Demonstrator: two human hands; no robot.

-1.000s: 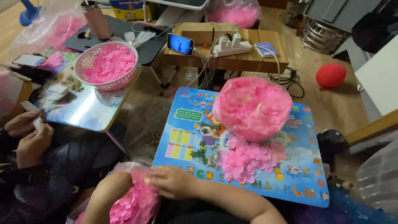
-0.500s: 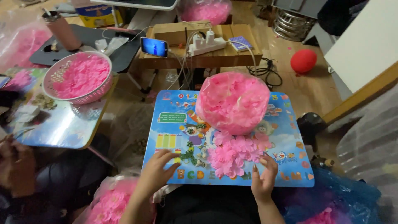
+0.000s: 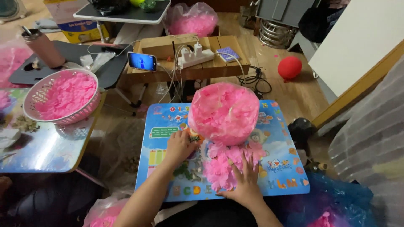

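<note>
Left hand (image 3: 180,145) rests on the blue picture-printed table (image 3: 277,168), fingers curled over a small dark-green item (image 3: 194,138) just left of the clear bag of pink petals (image 3: 223,112); whether it is actually pinched cannot be told. Right hand (image 3: 245,180) lies flat, fingers spread and holding nothing, pressing on the loose pile of pink petals (image 3: 223,166) spread in front of the bag.

Risks, judged from the layout: the bag stands rounded and full just behind both hands, touching the loose pile. A push from either wrist could tip or roll it and spill petals over the far edge. The petals look light; a sweep of the flat hand could scatter them off the near edge into the lap.

Surroundings: pink basket of petals (image 3: 63,98) on a second table (image 3: 46,153) to the left, well apart. Wooden bench (image 3: 210,69) behind carries a phone (image 3: 142,61) and a power strip (image 3: 195,58); cables hang down behind the table. Red balloon (image 3: 289,67) on the floor, right.
</note>
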